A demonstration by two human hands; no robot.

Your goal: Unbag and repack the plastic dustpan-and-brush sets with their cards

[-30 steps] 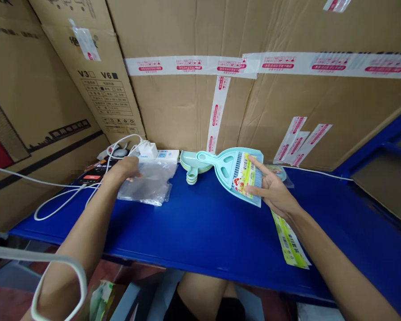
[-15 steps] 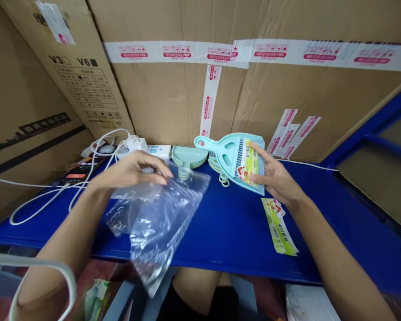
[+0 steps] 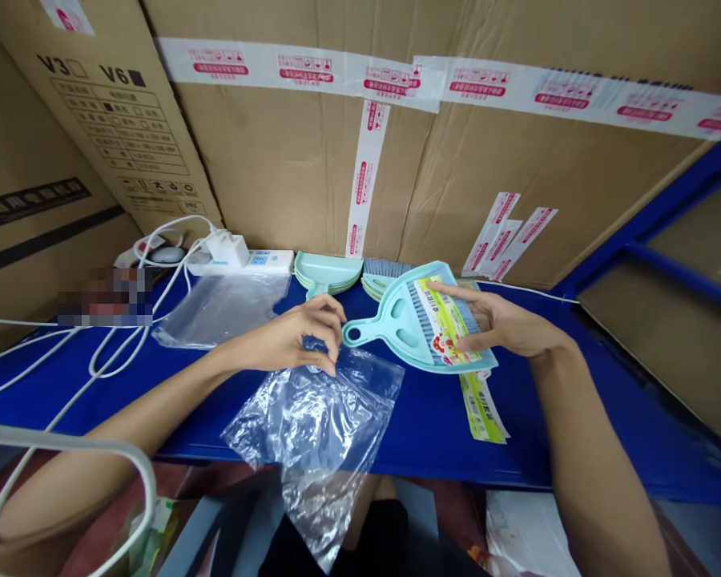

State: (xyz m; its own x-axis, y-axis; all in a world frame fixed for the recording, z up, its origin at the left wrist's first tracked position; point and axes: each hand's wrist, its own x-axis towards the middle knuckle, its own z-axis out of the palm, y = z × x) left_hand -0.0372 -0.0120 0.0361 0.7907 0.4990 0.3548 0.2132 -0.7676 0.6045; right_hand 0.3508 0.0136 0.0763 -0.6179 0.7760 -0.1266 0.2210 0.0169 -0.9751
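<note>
My left hand (image 3: 304, 336) pinches the top of a clear plastic bag (image 3: 330, 433), which hangs over the front edge of the blue table (image 3: 420, 433). To the right, my right hand (image 3: 496, 320) grips a light-blue dustpan (image 3: 405, 320) by its wide end. A grey-bristled brush lies in the pan under a yellow and white label card (image 3: 441, 320). The dustpan's handle points left, close to my left fingertips. More label cards (image 3: 484, 409) lie on the table below my right hand.
Stacked green dustpans (image 3: 330, 272) and brushes (image 3: 384, 271) stand at the back, against a cardboard box (image 3: 276, 160). At the left are more clear bags (image 3: 222, 308), a white power strip (image 3: 270, 261) and looping white cables (image 3: 120, 361). A blue frame (image 3: 685, 280) rises at the right.
My left hand has moved right and slightly down with the bag, closer to the dustpan handle. The dustpan has come down and tilted, its handle now lower. The view has shifted a little.
</note>
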